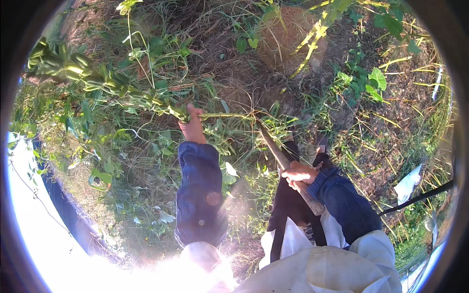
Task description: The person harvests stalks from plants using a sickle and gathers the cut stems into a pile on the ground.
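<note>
My left hand is closed around the stem of a long green stalk thick with upright pods, which looks like sesame. The podded part stretches from my fist toward the far left. Its bare lower end runs right to thin, root-like strands that meet the far end of a wooden tool handle. My right hand grips that handle near its close end, and it slants away to the left. Whatever head the tool has is hidden or too small to make out among the grass and strands.
Grass and weeds cover the ground on the left. A brown earth mound lies at the far middle beside yellow-green stems. Leafy vines grow at the far right. A pale scrap and a dark rod are at right.
</note>
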Demonstrator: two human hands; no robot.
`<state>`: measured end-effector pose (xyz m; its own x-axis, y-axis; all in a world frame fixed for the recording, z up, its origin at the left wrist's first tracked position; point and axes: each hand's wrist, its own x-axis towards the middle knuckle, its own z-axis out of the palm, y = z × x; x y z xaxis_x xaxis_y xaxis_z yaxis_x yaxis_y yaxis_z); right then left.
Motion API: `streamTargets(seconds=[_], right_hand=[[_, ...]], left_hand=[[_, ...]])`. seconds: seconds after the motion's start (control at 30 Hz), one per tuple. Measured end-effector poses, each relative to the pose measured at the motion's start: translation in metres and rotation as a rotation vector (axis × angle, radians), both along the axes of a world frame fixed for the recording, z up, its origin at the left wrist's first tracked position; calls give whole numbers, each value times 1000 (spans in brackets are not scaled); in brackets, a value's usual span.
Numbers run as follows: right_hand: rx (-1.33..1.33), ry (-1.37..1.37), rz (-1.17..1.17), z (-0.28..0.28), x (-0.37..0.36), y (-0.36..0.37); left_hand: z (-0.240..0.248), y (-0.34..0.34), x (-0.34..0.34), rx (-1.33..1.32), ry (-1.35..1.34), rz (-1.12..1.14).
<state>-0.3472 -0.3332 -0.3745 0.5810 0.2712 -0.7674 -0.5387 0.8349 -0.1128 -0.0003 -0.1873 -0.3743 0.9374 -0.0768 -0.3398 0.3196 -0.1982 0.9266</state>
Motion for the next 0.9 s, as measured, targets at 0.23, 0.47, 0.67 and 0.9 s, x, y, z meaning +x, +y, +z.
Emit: streamTargets(seconds=[0.23,0.47,0.67,0.9], right_hand=[[-295,453,473,235,-127,-86],[-406,565,252,207,-168,-96],[-401,442,272,199,-182,-98],[-469,111,467,198,-192,-101]], left_hand=[[67,45,2,-37,46,-59],[135,57,22,46,5,-91],[197,21,4,44,-37,-241],[227,37,-66,75,-2,-159]])
